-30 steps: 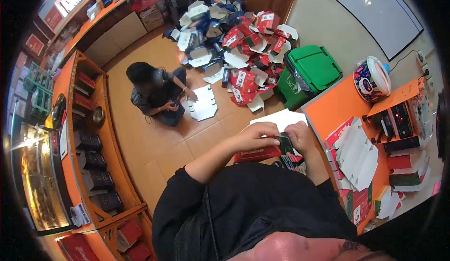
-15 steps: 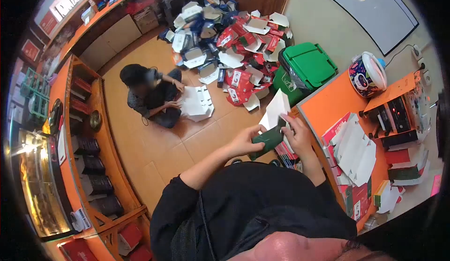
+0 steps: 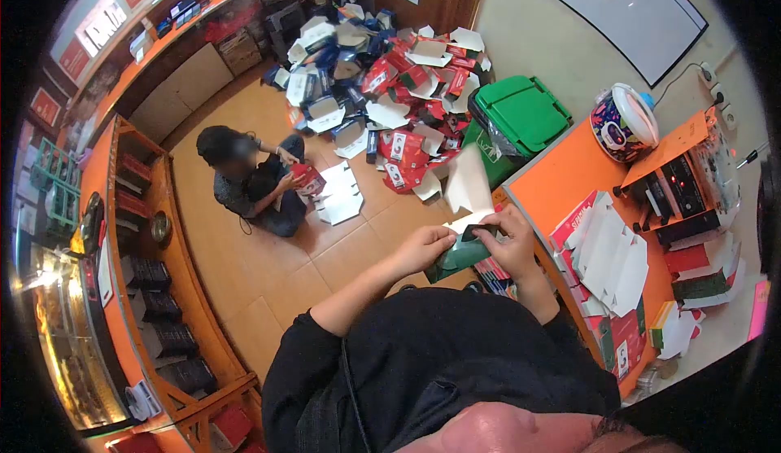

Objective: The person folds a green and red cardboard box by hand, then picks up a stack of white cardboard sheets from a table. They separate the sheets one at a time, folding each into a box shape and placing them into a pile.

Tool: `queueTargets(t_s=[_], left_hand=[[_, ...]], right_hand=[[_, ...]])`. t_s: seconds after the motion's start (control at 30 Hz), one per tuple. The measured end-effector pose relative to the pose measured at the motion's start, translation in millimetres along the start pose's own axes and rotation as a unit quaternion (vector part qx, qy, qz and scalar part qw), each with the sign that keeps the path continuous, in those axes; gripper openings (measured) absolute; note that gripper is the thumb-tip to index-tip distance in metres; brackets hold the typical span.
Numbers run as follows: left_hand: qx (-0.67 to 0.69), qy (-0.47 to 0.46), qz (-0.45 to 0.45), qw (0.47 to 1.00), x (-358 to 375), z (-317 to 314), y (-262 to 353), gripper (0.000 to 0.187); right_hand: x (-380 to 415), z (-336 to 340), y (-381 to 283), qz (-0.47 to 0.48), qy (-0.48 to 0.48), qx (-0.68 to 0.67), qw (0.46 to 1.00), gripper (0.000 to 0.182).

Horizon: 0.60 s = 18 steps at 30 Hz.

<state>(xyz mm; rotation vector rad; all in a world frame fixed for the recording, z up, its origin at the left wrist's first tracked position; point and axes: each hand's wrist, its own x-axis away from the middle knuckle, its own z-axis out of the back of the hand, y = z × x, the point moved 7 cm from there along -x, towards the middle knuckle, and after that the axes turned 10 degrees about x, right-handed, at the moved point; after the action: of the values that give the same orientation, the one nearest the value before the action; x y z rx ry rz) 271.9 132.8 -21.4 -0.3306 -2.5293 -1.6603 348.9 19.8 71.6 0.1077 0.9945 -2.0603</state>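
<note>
My left hand (image 3: 425,246) and my right hand (image 3: 510,240) both grip a part-folded carton (image 3: 460,249) in front of my chest. The carton is dark green outside and white inside, with a white flap (image 3: 470,183) standing up above my fingers. My left hand holds its left edge, and my right hand pinches its top right corner. Just right of my hands lies a stack of flat carton blanks (image 3: 612,253) on the orange table (image 3: 567,178). My arms wear black sleeves.
Another person (image 3: 248,178) sits on the tiled floor, holding a red box. Behind lies a big heap of folded red, blue and white cartons (image 3: 382,87). A green bin (image 3: 521,115) stands by the table. Orange shelving (image 3: 154,290) runs along the left.
The carton went from flat and red-faced to folded with its green side out and a white flap raised. My hands lifted slightly. The seated person picked up a red box.
</note>
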Motion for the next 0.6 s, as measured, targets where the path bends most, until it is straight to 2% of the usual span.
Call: queueTargets(t_s=[0.03,0.1,0.13,0.17,0.23,0.27,0.3,0.33,0.37,0.4,0.43,0.47,0.5,0.53,0.6], left_hand=[[-0.031,-0.002,-0.003,1.0,-0.6,0.4,0.8,0.023],[-0.062,-0.005,-0.006,0.998,-3.5,-0.2,-4.7,0.024],[-0.035,-0.02,-0.052,0.998,-6.7,-4.3,-7.8,0.026],[-0.008,-0.035,-0.098,0.995,-6.6,-9.1,-3.9,0.029],[-0.048,-0.026,-0.11,0.992,-6.8,-7.2,-2.3,0.029],[-0.018,0.054,-0.115,0.992,-6.3,5.3,0.3,0.027],[0.013,0.133,-0.118,0.984,-3.9,17.5,2.6,0.025],[0.011,0.132,-0.12,0.984,-3.3,18.0,5.9,0.025],[0.138,0.144,-0.125,0.972,1.4,17.1,16.2,0.024],[0.262,0.154,-0.127,0.944,6.3,15.1,25.0,0.027],[0.383,0.161,-0.126,0.901,9.0,15.1,26.2,0.032],[0.409,0.118,-0.144,0.894,6.7,13.6,27.5,0.037],[0.409,0.118,-0.143,0.894,5.8,14.2,25.2,0.037],[0.368,0.1,-0.144,0.913,4.5,12.0,26.3,0.035],[0.325,0.081,-0.146,0.931,3.5,7.9,27.8,0.033]], right_hand=[[-1.3,1.8,-2.0,0.001,0.0,0.001,1.0,0.021],[-3.2,-10.3,-14.0,0.051,-0.11,-0.016,0.992,0.018],[-2.6,-15.5,-22.7,0.108,-0.163,-0.005,0.981,0.02],[-3.8,-14.3,-22.9,0.106,-0.161,-0.005,0.981,0.02],[-4.1,-21.6,-17.7,0.056,-0.228,-0.033,0.971,0.031],[-5.8,-16.0,-24.3,0.104,-0.179,0.012,0.978,0.045],[-5.2,-17.7,-27.5,0.105,-0.177,0.013,0.978,0.045],[-5.2,-14.1,-37.8,0.152,-0.123,0.041,0.98,0.054],[-3.2,-10.4,-47.8,0.198,-0.068,0.068,0.975,0.063],[1.8,-21.3,-46.7,0.199,-0.108,0.058,0.972,0.068],[3.9,-28.3,-41.7,0.199,-0.108,0.058,0.972,0.068],[4.1,-30.3,-37.7,0.192,-0.074,0.061,0.977,0.065],[4.0,-29.9,-36.0,0.186,-0.039,0.064,0.98,0.062],[3.6,-26.5,-36.8,0.174,0.019,0.045,0.984,0.051],[-0.4,-24.9,-35.6,0.186,0.016,0.051,0.981,0.047]])
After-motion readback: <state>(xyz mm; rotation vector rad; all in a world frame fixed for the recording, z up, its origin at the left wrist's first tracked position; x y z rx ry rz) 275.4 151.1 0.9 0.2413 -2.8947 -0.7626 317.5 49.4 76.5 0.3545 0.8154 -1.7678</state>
